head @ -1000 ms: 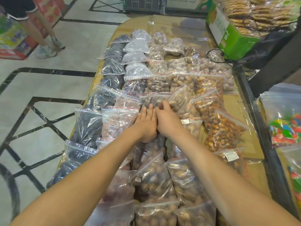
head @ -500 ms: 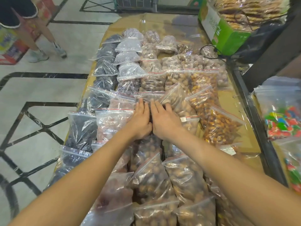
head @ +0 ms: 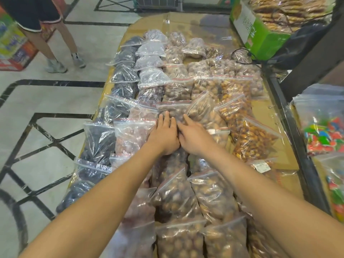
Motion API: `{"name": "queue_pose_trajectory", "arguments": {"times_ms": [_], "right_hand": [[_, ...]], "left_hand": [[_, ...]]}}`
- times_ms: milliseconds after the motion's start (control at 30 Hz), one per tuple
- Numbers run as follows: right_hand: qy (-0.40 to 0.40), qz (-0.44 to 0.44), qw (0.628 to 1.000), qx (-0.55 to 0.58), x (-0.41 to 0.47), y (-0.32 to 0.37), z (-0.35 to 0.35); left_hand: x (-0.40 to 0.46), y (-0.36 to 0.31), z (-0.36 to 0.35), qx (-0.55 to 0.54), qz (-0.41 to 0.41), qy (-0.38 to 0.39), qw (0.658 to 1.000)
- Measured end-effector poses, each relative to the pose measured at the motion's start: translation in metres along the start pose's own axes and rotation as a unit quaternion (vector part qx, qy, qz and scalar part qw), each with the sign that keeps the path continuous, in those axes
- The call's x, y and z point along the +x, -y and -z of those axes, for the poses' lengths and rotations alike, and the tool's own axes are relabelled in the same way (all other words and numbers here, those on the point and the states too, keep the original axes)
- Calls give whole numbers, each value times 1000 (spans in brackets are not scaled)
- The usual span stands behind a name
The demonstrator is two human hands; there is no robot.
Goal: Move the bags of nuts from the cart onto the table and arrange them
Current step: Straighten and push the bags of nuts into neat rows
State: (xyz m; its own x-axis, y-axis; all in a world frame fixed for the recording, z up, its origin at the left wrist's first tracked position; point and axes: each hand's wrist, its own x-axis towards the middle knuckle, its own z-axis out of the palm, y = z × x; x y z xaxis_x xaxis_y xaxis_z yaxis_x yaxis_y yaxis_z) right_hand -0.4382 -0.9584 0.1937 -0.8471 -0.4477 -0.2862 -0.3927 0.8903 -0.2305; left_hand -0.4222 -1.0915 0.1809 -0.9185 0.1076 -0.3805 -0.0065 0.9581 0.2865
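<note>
Under both hands [head: 178, 135], bag [head: 173, 110] lengthwise, seal far.

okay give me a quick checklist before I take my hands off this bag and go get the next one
1. Both hands free to lift: left hand and right hand lie flat on the middle bag, gripping nothing. Ok.
2. Middle bag in line with its column: ok.
3. Tilted bag to the right sits askew over its neighbours: not ok.
4. Bare table on the right for more bags: ok.
5. Bag seals shut: cannot tell.
6. Cart within reach: out of view, cannot tell.
</note>
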Motion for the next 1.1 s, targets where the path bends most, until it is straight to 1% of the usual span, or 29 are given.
{"name": "queue_pose_trajectory", "arguments": {"times_ms": [67, 100, 133, 200, 300, 367, 433, 567, 600, 633, 700, 733, 767, 833, 933, 1033, 1100], "right_hand": [[-79, 23, 997, -10, -17, 4, 5], [-89, 29, 995, -25, -27, 7, 3], [-73, 32, 996, -34, -34, 10, -1], [-14, 34, 998, -44, -38, 14, -14], [7, 34, 997, -62, -36, 12, -15], [37, 46, 994, -90, -40, 9, -15], [70, 28, 991, -110, -45, 9, -18], [75, -9, 994, -77, -42, 22, -17], [56, -5, 997, -54, -45, 23, -15], [17, 9, 999, -36, -51, 23, -13], [-93, 45, 994, -22, -67, 19, -15], [-134, 49, 990, 1, -75, 19, -18], [-148, 40, 987, 40, -83, 22, -21], [-119, 1, 988, 98, -91, 31, -28], [-54, -56, 993, 88, -88, 42, -41], [-47, -90, 991, 88, -85, 45, -47], [-31, -108, 987, 114, -85, 44, -45]], "left_hand": [[-19, 0, -5, -14, 1, -57, 998], [-30, 0, -12, -9, 2, -73, 997], [-38, 0, -19, 6, -1, -70, 998], [-48, -1, -32, 34, -9, -41, 999], [-47, 1, -31, 36, -15, -13, 999], [-49, 3, -29, 35, -22, 7, 999], [-49, 2, -29, 39, -18, 9, 999], [-46, -1, -16, 28, -8, 23, 999], [-50, 2, -11, 21, -13, 24, 999], [-58, 5, -7, 8, -20, 16, 1000], [-78, 10, -5, -37, -23, -18, 999], [-90, 10, -6, -63, -19, -40, 997], [-100, 10, -9, -87, -20, -65, 994], [-117, 6, -20, -105, -22, -95, 990], [-130, -2, -36, -104, 7, -58, 993], [-134, -11, -38, -121, 57, -66, 989], [-133, -14, -38, -129, 86, -63, 986]]}}
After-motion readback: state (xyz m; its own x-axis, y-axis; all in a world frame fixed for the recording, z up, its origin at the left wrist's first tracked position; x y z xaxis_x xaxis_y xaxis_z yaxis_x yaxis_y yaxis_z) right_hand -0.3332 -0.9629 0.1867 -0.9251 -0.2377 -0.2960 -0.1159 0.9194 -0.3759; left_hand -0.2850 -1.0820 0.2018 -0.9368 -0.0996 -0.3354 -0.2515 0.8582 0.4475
